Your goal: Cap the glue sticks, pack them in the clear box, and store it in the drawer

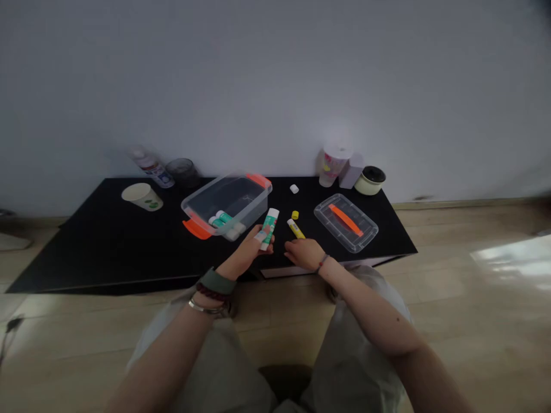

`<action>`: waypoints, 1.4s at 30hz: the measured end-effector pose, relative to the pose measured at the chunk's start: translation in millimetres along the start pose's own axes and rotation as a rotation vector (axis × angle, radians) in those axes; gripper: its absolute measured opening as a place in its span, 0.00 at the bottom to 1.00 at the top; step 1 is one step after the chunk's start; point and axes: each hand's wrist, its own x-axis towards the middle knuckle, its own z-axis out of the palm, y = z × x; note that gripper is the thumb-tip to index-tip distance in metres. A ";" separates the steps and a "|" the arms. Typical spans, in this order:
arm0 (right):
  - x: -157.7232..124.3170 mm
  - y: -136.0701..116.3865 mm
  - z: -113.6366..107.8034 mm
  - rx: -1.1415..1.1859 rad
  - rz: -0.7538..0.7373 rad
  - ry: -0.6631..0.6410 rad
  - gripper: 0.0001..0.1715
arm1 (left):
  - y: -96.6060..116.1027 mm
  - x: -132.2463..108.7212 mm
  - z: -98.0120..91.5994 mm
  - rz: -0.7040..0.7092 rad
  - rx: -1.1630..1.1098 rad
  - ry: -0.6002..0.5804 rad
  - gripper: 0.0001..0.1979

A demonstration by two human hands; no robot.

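Green-and-white glue stick (269, 228) sits in the left hand (246, 253), held tilted just off the front of the box, above the black worktop (86, 252). The left fingers (262, 235) curl around its lower half and clamp it, leaving the upper part and white end showing. The right hand (304, 254) lies low on the worktop, its fingers (289, 248) loosely extended and not closed on anything. It sits right by the lower end of a yellow glue stick (297, 229), though whether they touch is hard to tell. A small yellow cap (295, 214) lies just beyond that stick, and a small white cap (294, 189) farther back.

To the left stands a clear plastic storage box (227, 205) with orange clips, two or more glue sticks (224, 221) lying in its near corner. Its clear lid (345, 222), with an orange handle, lies to the right. Along the back are a paper cup (142, 197) on its side, a spray can (151, 167), a dark glass (183, 172), a plastic cup (333, 163), a pale box (350, 171) and a cream tin (370, 180). Bands circle both wrists.
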 end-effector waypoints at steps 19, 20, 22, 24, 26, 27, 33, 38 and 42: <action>150.8 109.1 -30.8 0.113 0.448 0.199 0.30 | 13.9 -6.1 -10.0 -0.022 -0.069 -0.035 0.19; 157.0 111.0 -29.8 0.103 0.458 0.180 0.30 | 14.5 -5.0 -10.0 -0.022 -0.074 -0.037 0.19; 165.5 112.9 -26.3 0.087 0.457 0.144 0.28 | 15.9 -2.4 -10.1 -0.017 -0.086 -0.034 0.19; 169.0 112.7 -22.1 0.075 0.440 0.123 0.25 | 16.9 1.1 -10.4 -0.020 -0.092 -0.025 0.19; 168.3 111.0 -18.9 0.069 0.426 0.128 0.22 | 17.1 4.8 -10.8 -0.025 -0.093 -0.018 0.19; 166.7 110.1 -18.0 0.073 0.423 0.139 0.21 | 16.9 6.4 -11.1 -0.026 -0.092 -0.015 0.19; 141.7 107.2 -22.1 0.276 0.362 0.324 0.15 | 16.0 8.9 -15.4 0.002 -0.084 -0.012 0.20; 89.8 88.7 -30.5 0.999 0.183 0.421 0.13 | 18.6 4.8 -16.3 0.009 -0.085 -0.026 0.19; 39.8 61.4 -40.0 1.354 0.006 0.327 0.19 | 19.7 0.8 -12.7 0.037 -0.056 -0.097 0.19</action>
